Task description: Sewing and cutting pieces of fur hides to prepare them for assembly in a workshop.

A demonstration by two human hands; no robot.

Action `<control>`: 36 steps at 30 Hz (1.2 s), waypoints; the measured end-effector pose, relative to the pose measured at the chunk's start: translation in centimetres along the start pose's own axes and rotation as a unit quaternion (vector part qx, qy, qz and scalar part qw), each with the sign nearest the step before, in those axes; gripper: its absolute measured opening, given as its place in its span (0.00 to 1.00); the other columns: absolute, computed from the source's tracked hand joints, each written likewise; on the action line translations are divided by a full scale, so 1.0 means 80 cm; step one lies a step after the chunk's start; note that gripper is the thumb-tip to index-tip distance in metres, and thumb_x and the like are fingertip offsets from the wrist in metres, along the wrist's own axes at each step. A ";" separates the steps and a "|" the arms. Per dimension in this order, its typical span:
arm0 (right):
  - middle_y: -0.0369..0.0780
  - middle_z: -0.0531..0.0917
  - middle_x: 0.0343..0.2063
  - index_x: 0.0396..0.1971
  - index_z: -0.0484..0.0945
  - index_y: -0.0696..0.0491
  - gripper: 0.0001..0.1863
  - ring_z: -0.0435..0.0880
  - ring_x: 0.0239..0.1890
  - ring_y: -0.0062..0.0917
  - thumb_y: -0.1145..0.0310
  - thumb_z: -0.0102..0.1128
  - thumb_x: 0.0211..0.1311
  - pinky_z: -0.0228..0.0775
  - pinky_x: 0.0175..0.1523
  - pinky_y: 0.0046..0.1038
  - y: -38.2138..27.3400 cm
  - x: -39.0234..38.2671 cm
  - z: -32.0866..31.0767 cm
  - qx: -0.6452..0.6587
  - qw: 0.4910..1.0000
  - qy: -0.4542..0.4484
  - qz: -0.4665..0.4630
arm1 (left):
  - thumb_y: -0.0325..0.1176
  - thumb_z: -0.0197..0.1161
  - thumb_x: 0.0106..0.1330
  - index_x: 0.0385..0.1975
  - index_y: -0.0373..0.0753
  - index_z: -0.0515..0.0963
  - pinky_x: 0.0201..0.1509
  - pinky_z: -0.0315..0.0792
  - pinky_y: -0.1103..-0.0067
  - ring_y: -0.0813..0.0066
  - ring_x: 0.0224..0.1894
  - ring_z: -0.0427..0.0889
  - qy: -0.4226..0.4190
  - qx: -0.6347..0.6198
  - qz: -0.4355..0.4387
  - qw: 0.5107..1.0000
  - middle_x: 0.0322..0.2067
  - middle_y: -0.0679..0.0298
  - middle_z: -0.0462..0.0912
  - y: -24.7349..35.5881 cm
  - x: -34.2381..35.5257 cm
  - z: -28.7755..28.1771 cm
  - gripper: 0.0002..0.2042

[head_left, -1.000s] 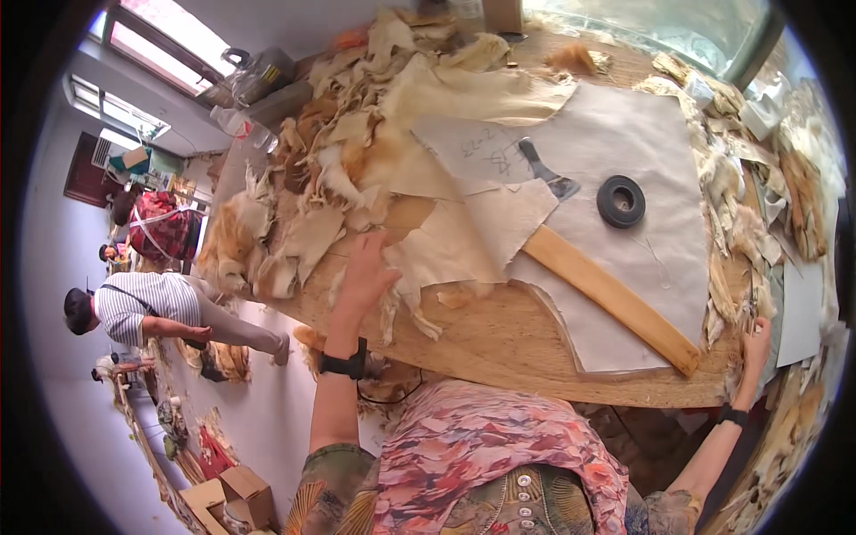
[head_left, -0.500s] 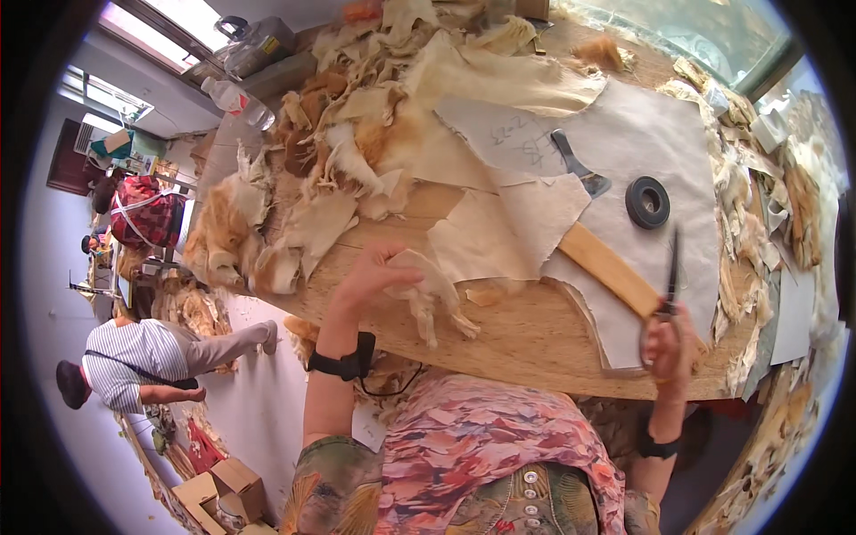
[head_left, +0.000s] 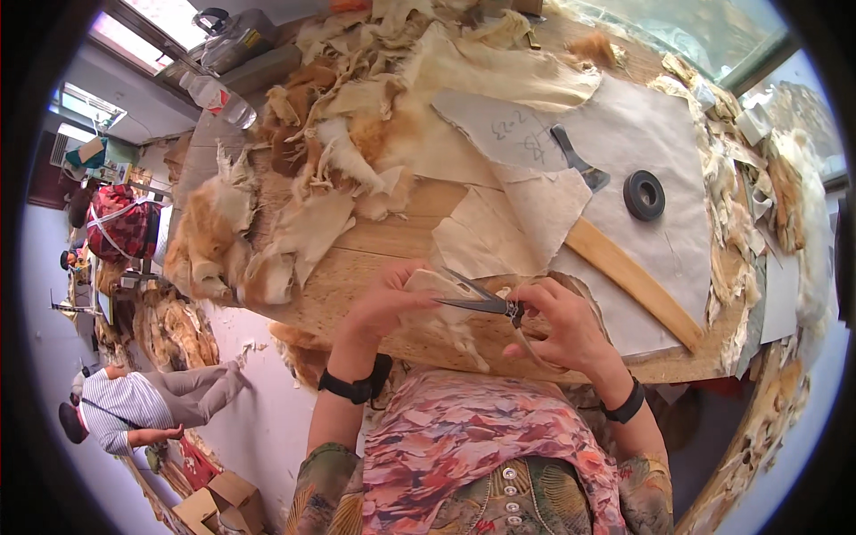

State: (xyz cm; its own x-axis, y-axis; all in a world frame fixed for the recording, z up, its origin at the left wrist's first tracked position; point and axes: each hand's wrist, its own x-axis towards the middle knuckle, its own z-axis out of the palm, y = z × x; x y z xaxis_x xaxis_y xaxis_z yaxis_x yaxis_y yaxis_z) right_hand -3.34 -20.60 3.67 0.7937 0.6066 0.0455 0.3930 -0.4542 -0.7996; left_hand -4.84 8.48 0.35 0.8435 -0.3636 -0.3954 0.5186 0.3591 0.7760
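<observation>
Just above the table's front edge, my left hand (head_left: 385,305) is closed on a small pale hide scrap (head_left: 426,282), whose furry strips hang below the fingers. My right hand (head_left: 566,328) grips a pair of dark scissors (head_left: 481,306) by the handles. Their blades are parted and point left, at the scrap beside my left fingers; whether they touch it I cannot tell. Behind the hands lie a cream hide piece (head_left: 486,236) and a curved wooden strip (head_left: 635,283). A black ring-shaped roll (head_left: 644,195) and a flared metal tool (head_left: 580,160) rest on a large pale sheet (head_left: 673,129).
Tangled fur and hide scraps (head_left: 330,134) heap at the table's far left, near a plastic bottle (head_left: 218,100) and a metal kettle (head_left: 234,40). More scraps (head_left: 731,214) line the right side. On the floor side stand a person in a striped shirt (head_left: 125,412) and cardboard boxes (head_left: 223,504).
My right hand has brought the scissors from the right side of the table over to my left hand, with blades now parted. The person in stripes has shifted, and the view has moved slightly.
</observation>
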 end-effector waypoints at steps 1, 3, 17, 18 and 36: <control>0.38 0.77 0.33 0.46 0.76 0.52 0.35 0.79 0.33 0.27 0.51 0.80 0.37 0.74 0.38 0.28 -0.001 0.000 0.002 -0.001 1.000 0.001 0.003 | 0.21 0.68 0.55 0.40 0.34 0.79 0.39 0.74 0.85 0.85 0.34 0.80 0.008 0.010 0.001 1.000 0.34 0.68 0.83 0.003 0.000 0.006 0.13; 0.38 0.77 0.33 0.45 0.76 0.51 0.34 0.79 0.33 0.27 0.51 0.80 0.37 0.74 0.39 0.28 -0.004 0.001 0.005 -0.007 1.000 0.002 0.000 | 0.20 0.68 0.54 0.38 0.36 0.79 0.39 0.74 0.86 0.85 0.34 0.80 0.016 0.020 0.001 1.000 0.32 0.69 0.83 0.003 0.002 0.011 0.11; 0.37 0.76 0.29 0.44 0.77 0.50 0.32 0.78 0.27 0.27 0.51 0.78 0.40 0.72 0.32 0.28 -0.005 -0.005 0.008 -0.007 1.000 0.019 0.021 | 0.19 0.68 0.52 0.39 0.36 0.78 0.43 0.74 0.84 0.82 0.38 0.81 -0.013 -0.016 0.011 1.000 0.35 0.67 0.83 -0.008 0.007 0.008 0.13; 0.39 0.78 0.30 0.44 0.77 0.49 0.30 0.80 0.31 0.32 0.50 0.75 0.42 0.73 0.34 0.32 -0.005 -0.004 0.006 0.005 1.000 0.011 0.024 | 0.19 0.68 0.52 0.39 0.36 0.78 0.43 0.74 0.84 0.82 0.38 0.81 -0.013 -0.016 0.010 1.000 0.35 0.67 0.83 -0.010 0.007 0.007 0.13; 0.39 0.78 0.33 0.46 0.76 0.51 0.32 0.81 0.33 0.29 0.48 0.75 0.43 0.75 0.35 0.27 0.009 -0.001 -0.012 0.049 0.997 -0.060 0.026 | 0.21 0.67 0.56 0.32 0.39 0.76 0.36 0.66 0.86 0.87 0.32 0.75 -0.003 0.005 0.021 1.000 0.28 0.72 0.78 -0.017 0.001 0.011 0.08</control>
State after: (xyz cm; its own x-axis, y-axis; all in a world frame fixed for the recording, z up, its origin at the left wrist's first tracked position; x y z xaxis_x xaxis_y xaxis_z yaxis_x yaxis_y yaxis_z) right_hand -2.66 -21.60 3.63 0.7489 0.6594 -0.0652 0.2999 -0.4250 -0.8541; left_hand -5.56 7.20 -0.29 0.8633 -0.3533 -0.3604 0.4820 0.3660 0.7960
